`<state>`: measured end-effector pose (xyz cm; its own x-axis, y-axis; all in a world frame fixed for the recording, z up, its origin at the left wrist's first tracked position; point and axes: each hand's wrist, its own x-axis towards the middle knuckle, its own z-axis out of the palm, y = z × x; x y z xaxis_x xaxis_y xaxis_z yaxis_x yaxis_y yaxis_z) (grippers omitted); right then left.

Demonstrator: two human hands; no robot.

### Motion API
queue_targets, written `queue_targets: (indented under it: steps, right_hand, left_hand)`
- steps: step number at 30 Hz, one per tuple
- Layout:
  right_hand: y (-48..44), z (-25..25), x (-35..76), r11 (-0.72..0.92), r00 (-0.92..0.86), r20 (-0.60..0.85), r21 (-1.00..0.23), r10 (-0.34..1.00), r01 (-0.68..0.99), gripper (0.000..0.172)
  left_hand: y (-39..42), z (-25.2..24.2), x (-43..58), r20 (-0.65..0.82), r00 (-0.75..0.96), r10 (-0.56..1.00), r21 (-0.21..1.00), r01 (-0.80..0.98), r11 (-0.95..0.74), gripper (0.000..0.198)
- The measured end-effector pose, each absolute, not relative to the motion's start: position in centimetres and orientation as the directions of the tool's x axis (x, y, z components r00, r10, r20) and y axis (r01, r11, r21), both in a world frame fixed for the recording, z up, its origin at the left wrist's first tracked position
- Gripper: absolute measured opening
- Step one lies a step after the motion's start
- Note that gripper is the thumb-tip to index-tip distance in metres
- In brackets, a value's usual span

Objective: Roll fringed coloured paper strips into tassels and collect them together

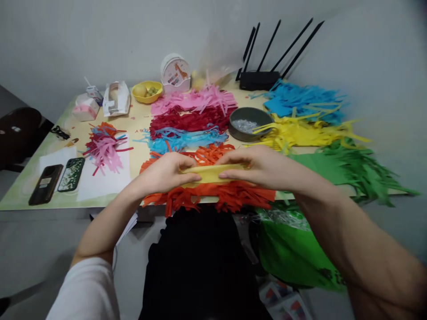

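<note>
A folded yellow strip (211, 172) is stretched level between my two hands at the table's front edge. My left hand (170, 171) pinches its left end with thumb and fingers. At the right end, my right hand (248, 166) grips it the same way. Beneath and around the strip lie orange fringed strips (245, 195), some hanging over the edge. Behind them are light blue (187, 138), dark red (187, 122) and pink fringes (196, 100). To the right lie yellow (300, 131), blue (300, 100) and green fringed pieces (320, 168).
A dark round bowl (250, 123) holds clear material. A black router (260, 81) stands at the back. On the left are two phones (46, 184), white paper (103, 184), a small multicoloured fringe bundle (106, 146) and a yellow fruit basket (147, 95). A green bag (293, 253) hangs below.
</note>
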<state>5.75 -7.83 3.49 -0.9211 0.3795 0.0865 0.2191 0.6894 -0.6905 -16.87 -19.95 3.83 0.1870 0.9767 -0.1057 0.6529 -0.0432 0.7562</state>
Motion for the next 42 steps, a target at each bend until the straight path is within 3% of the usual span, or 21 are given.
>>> queue_targets:
  steps: [3, 6, 9, 12, 16, 21, 26, 29, 33, 37, 39, 42]
  right_hand:
    - [-8.5, 3.0, 5.3, 0.672, -0.876, 0.088, -0.68, 0.474, 0.295, 0.029]
    - [-9.1, 2.6, 5.4, 0.591, -0.802, 0.152, -0.755, 0.578, 0.283, 0.026]
    - [-9.6, 2.1, 5.8, 0.481, -0.75, 0.141, -0.838, 0.646, 0.257, 0.021]
    - [-9.9, 1.6, 6.0, 0.499, -0.678, 0.221, -0.831, 0.701, 0.245, 0.016]
    - [-10.1, 0.9, 6.3, 0.527, -0.619, 0.326, -0.832, 0.715, 0.171, 0.007]
    - [-9.8, 0.0, 6.7, 0.52, -0.659, 0.427, -0.852, 0.62, -0.062, 0.018]
    - [-9.7, -0.1, 7.1, 0.596, -0.68, 0.479, -0.799, 0.555, -0.076, 0.021]
    - [-10.0, 0.1, 7.1, 0.685, -0.67, 0.525, -0.728, 0.525, -0.034, 0.02]
    - [-10.8, 0.1, 6.8, 0.761, -0.654, 0.535, -0.642, 0.535, 0.098, 0.009]
    - [-11.3, -0.3, 6.6, 0.759, -0.63, 0.498, -0.606, 0.596, 0.239, 0.027]
    - [-11.4, -0.3, 6.6, 0.745, -0.639, 0.476, -0.622, 0.605, 0.242, 0.02]
    - [-11.3, -0.1, 6.8, 0.664, -0.655, 0.412, -0.724, 0.633, 0.187, 0.007]
  left_hand:
    - [-20.2, 3.7, -17.1, -0.065, 0.133, 0.989, 0.77, 0.637, -0.035, 0.032]
    - [-20.7, 3.2, -17.5, 0.008, 0.013, 1.0, 0.805, 0.593, -0.014, 0.03]
    - [-21.2, 2.6, -17.6, 0.015, -0.075, 0.997, 0.866, 0.499, 0.025, 0.026]
    - [-21.6, 2.2, -17.4, -0.007, -0.143, 0.99, 0.935, 0.351, 0.057, 0.022]
    - [-21.9, 1.5, -17.2, -0.034, -0.193, 0.981, 0.987, 0.147, 0.063, 0.019]
    - [-22.3, 0.5, -17.7, -0.027, -0.178, 0.984, 0.999, 0.025, 0.032, 0.018]
    - [-22.5, 0.6, -17.8, 0.099, -0.103, 0.99, 0.992, 0.087, -0.091, 0.016]
    - [-22.6, 0.8, -17.4, 0.154, -0.131, 0.979, 0.962, 0.248, -0.118, 0.019]
    - [-22.7, 0.7, -16.6, 0.252, -0.213, 0.944, 0.842, 0.53, -0.105, 0.02]
    - [-22.6, 0.6, -16.4, 0.294, -0.106, 0.95, 0.7, 0.701, -0.138, 0.019]
    - [-22.5, 0.6, -16.5, 0.279, -0.059, 0.958, 0.68, 0.717, -0.154, 0.012]
    - [-22.5, 0.5, -16.6, 0.208, -0.071, 0.976, 0.796, 0.592, -0.126, 0.011]
